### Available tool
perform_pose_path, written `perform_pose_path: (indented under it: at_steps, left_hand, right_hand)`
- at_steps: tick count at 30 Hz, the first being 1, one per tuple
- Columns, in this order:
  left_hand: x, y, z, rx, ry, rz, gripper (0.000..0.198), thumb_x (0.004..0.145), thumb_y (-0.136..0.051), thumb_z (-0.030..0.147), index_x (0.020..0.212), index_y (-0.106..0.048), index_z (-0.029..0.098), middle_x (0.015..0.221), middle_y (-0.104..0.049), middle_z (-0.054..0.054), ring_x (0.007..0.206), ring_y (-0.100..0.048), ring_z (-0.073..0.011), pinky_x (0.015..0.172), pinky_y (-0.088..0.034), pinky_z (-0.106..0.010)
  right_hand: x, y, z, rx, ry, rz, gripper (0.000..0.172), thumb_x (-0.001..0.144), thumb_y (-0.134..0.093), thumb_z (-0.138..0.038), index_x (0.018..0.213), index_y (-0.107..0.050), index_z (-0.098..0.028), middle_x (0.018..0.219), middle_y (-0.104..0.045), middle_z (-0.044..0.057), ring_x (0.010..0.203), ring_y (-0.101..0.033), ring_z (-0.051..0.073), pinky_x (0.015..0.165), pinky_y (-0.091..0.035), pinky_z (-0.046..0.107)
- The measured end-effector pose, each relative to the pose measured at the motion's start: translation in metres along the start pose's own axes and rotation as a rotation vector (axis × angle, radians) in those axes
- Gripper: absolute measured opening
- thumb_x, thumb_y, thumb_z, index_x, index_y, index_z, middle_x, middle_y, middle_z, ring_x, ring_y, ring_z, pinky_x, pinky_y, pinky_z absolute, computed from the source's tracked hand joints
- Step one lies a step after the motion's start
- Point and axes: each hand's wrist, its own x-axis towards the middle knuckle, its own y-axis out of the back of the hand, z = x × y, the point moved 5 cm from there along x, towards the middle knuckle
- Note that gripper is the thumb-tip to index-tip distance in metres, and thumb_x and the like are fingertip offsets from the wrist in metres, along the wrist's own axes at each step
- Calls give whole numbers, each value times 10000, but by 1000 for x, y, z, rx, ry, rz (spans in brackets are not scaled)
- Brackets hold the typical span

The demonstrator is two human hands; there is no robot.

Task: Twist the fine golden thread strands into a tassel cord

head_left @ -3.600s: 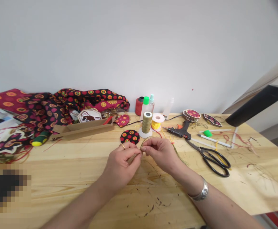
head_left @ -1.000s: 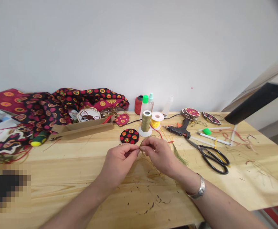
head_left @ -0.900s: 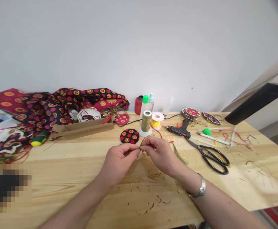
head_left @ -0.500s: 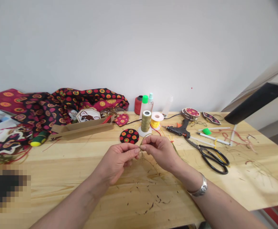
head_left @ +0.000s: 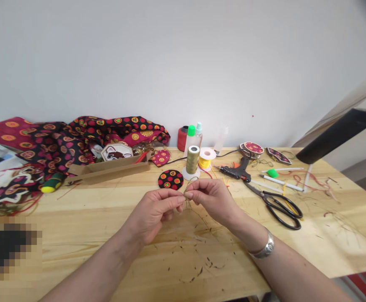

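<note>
Thumb and fingers of my left hand [head_left: 160, 209] pinch a thin olive cord [head_left: 187, 202] just in front of the spools. My right hand [head_left: 211, 199], with a silver bracelet at its wrist, grips the same cord, its fingertips almost touching the left ones. A small loop of the cord shows above the right fingers, and loose thread ends hang below. Behind the hands stands an olive thread spool [head_left: 193, 161]. A round black patterned fabric piece [head_left: 170, 179] lies behind my left hand.
Black-handled scissors [head_left: 281, 207] and a glue gun [head_left: 237, 170] lie to the right. Further back are a yellow spool [head_left: 205, 161], bottles [head_left: 190, 140] and a red spool [head_left: 182, 139]. Patterned cloth [head_left: 57, 142] and a cardboard tray [head_left: 110, 171] are at the left. Dark scraps dot the wooden table [head_left: 157, 272].
Both hands stay nearly in place, still pinching the cord. The loose thread ends below the fingers have shifted slightly, and the strands right of my right hand show less.
</note>
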Motion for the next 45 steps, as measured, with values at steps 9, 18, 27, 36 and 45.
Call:
perform_pose_path:
  at_steps: [9, 18, 27, 36, 45]
  left_hand:
    - [0, 5, 3, 23, -39, 94, 158, 616, -684, 284, 638, -649, 132, 538, -548, 17, 411, -314, -35, 408, -195, -192]
    - [1, 8, 4, 4, -47, 136, 141, 610, -681, 270, 664, -660, 142, 524, -547, 37, 396, -296, -19, 405, -190, -180]
    - [1, 10, 6, 91, -100, 180, 142, 621, -669, 287, 660, -663, 150, 544, -564, 28, 403, -296, -31, 413, -189, -198]
    - [0, 11, 6, 119, -124, 228, 178, 625, -657, 315, 671, -678, 144, 578, -600, 11, 399, -255, -35, 408, -168, -214]
    - [1, 10, 3, 46, -124, 224, 156, 609, -697, 299, 681, -692, 161, 440, -449, 66, 422, -251, -40, 403, -169, -197]
  right_hand:
    - [0, 2, 1, -152, 105, 2, 116, 743, -577, -219, 792, -679, -193, 686, -640, -6, 613, -538, 97, 594, -442, 233]
    - [0, 6, -6, -337, 197, 4, 113, 748, -574, -184, 791, -677, -198, 748, -648, 8, 697, -573, 118, 659, -443, 248]
    - [-2, 7, -9, -405, 172, 70, 130, 758, -553, -235, 708, -643, -157, 634, -602, 1, 557, -470, 95, 517, -373, 216]
    - [-12, -2, -10, -426, 207, 136, 101, 761, -546, -202, 704, -626, -182, 615, -611, -8, 517, -467, 87, 476, -365, 204]
    - [-23, -19, -14, -786, 417, 141, 167, 849, -445, -226, 882, -602, -178, 754, -629, 46, 654, -550, 129, 593, -384, 239]
